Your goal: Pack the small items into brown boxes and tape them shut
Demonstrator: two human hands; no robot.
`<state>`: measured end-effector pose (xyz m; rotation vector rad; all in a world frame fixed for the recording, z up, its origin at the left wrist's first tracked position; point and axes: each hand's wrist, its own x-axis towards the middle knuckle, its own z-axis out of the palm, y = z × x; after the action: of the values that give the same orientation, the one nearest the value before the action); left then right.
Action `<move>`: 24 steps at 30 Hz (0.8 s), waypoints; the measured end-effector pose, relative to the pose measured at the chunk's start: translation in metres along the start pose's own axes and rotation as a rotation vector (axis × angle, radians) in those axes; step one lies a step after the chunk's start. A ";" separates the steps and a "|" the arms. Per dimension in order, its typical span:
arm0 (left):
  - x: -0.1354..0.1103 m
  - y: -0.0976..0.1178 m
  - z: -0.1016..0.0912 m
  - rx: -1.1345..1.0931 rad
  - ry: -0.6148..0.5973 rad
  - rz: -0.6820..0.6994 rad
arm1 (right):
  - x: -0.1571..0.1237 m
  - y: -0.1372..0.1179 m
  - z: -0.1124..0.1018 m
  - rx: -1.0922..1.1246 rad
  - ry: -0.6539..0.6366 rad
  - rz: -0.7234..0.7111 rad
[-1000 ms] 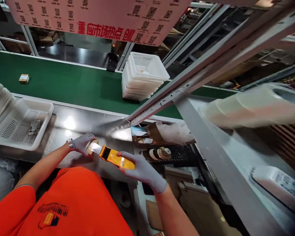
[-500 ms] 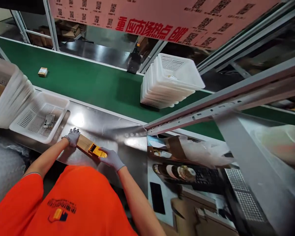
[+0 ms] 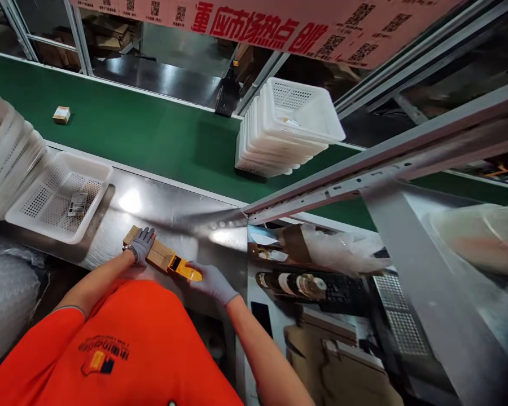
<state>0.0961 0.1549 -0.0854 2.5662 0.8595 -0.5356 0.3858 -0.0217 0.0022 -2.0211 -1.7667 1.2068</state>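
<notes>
A small brown cardboard box (image 3: 161, 254) lies on the steel worktop (image 3: 161, 206) in front of me. My gloved left hand (image 3: 143, 243) lies on top of the box, fingers spread and pressing it down. My gloved right hand (image 3: 211, 280) grips a yellow tape dispenser (image 3: 185, 268) whose head touches the box's right end.
A white perforated basket (image 3: 57, 197) holding a small label sits left of the box, beside a stack of baskets (image 3: 4, 158). Behind runs a green conveyor belt (image 3: 152, 135) carrying a small carton (image 3: 61, 114) and another basket stack (image 3: 285, 127). Bubble wrap (image 3: 6, 293) lies at left.
The box has gone from held between my hands to lying on the worktop. My left hand moved on top of it. The dispenser stays at its right end.
</notes>
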 end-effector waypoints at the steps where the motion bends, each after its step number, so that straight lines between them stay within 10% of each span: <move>1: 0.000 0.000 0.000 0.001 -0.002 -0.006 | -0.005 0.006 0.000 0.026 0.002 0.014; 11: 0.020 0.062 -0.015 0.015 0.001 0.157 | -0.010 0.013 0.009 0.270 0.102 0.070; 19: 0.015 0.076 -0.084 -0.458 0.183 0.573 | -0.084 -0.015 -0.070 0.407 0.249 -0.059; 24: -0.002 0.062 -0.108 -0.560 0.224 0.630 | -0.080 -0.063 -0.096 0.343 0.224 -0.115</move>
<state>0.1586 0.1584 0.0226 2.2057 0.1756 0.1675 0.4082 -0.0425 0.1386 -1.7560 -1.4375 1.1101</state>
